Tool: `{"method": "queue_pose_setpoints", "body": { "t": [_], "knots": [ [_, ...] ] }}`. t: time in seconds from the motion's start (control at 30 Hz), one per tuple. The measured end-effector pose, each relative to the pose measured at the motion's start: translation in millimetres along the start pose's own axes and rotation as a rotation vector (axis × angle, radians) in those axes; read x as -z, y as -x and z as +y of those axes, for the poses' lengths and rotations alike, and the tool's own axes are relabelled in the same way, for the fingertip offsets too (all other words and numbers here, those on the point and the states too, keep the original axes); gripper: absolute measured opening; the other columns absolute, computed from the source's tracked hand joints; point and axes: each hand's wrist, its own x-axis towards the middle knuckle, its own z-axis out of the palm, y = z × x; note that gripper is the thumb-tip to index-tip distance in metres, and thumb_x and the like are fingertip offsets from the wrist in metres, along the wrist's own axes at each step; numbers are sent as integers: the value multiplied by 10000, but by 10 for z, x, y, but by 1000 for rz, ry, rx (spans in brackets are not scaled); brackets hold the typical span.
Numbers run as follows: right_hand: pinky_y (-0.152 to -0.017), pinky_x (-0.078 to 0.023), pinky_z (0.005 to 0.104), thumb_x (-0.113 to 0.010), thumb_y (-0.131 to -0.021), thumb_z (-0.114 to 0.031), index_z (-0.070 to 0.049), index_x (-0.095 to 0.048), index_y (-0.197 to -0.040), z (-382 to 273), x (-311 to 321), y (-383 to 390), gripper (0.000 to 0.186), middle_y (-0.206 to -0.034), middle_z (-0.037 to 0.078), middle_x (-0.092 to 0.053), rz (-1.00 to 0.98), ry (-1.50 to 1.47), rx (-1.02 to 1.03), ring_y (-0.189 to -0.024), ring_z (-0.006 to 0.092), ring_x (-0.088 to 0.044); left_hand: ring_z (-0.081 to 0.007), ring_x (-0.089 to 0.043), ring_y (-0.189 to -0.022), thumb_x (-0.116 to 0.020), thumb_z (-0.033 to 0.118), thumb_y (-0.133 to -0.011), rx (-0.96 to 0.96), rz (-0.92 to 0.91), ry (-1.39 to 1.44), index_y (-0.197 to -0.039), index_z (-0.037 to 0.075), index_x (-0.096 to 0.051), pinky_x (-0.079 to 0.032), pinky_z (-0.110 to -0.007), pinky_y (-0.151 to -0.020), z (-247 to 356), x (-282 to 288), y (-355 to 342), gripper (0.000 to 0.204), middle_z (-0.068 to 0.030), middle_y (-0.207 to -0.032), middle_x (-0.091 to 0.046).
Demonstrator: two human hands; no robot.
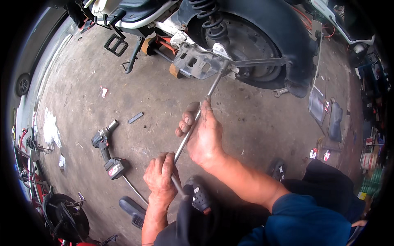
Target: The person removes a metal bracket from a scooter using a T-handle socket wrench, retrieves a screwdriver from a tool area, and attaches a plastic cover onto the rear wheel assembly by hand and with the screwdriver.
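Observation:
A long steel wrench bar point(186, 137) slants from near my lap up to the rear wheel's axle area. My left hand point(160, 174) is wrapped round its lower part, where the end angles down past my fingers. Higher up, my right hand point(207, 137) grips the bar with the thumb lying along it and the fingers curled on the other side. The bar's far end meets the axle end beside a grey metal bracket point(199, 63). Behind this stands the scooter's rear wheel point(254, 45), under a black fender point(271, 22). The exact fit at the axle is too small to tell.
A cordless impact wrench point(104, 151) lies on the concrete floor to the left, near a small grey bar point(135, 117). An open-end wrench point(280, 92) rests below the wheel. A pedal point(116, 45) and an orange-wheeled stand point(174, 71) are at the bracket's left.

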Motion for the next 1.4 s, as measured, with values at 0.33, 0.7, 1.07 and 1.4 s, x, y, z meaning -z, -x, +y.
{"method": "queue_pose_setpoints", "body": {
  "t": [0.33, 0.7, 1.07, 1.4],
  "knots": [
    [-556, -347, 284, -408, -952, -459, -137, -474, -852, 33, -31, -27, 344, -603, -28, -375, -11, -37, -59, -557, 118, -392, -271, -616, -672, -658, 170, -782, 494, -43, 1688, -1224, -104, -425, -520, -335, -581, 92, -11, 127, 570, -247, -902, -579],
    [-507, -330, 255, -396, -957, -455, -134, -464, -834, -27, 66, -70, 351, -595, -36, -371, 15, -4, -32, -531, 97, -376, -238, -427, -1132, -610, 51, -776, 112, 587, -29, -1124, 2, -534, -335, -407, -953, -41, -111, 126, 359, -123, -1170, -487],
    [-484, -319, 251, -407, -955, -452, -139, -461, -827, -21, -7, -95, 342, -591, -37, -362, 39, -23, -6, -504, 92, -356, -184, -571, -757, -588, -142, -739, -343, 299, -449, -1029, 6, -517, -468, -279, -585, 50, -153, 45, 333, -104, -948, -576],
    [-492, -318, 255, -397, -956, -456, -136, -461, -839, -22, -38, -79, 346, -594, -32, -378, -25, -41, -18, -520, 100, -363, -282, -597, -798, -639, 206, -813, 634, 31, 1466, -1039, -32, -528, -485, -409, -729, 127, -32, 87, 347, -155, -874, -598]
  ]
}}
